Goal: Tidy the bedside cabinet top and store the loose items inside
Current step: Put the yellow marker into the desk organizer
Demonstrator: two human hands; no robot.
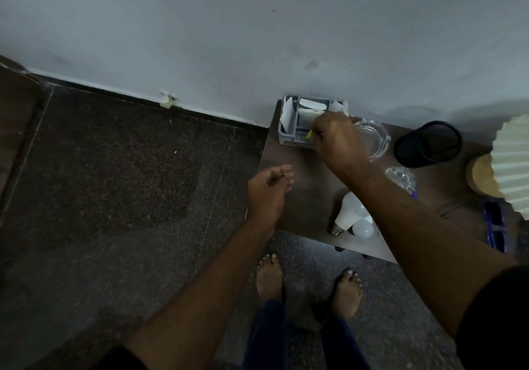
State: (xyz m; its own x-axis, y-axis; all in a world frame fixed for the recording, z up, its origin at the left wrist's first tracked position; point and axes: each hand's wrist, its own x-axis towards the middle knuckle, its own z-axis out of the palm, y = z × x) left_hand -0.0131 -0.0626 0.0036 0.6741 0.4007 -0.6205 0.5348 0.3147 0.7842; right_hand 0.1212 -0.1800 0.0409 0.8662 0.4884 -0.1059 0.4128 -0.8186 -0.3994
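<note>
A dark brown bedside cabinet top stands against the wall. At its back left corner sits a grey plastic organiser tray with white papers in it. My right hand is over the tray and pinches a small yellow-green item at its front compartment. My left hand hovers at the cabinet's left edge with loosely curled fingers, holding nothing. Two white light bulbs lie near the front edge. A clear glass ashtray sits behind my right wrist.
A black mesh pen holder lies on its side at the back right. A crumpled clear plastic wrapper lies mid-top. A white pleated lamp shade and blue glasses sit at the right. My bare feet stand on dark stone floor.
</note>
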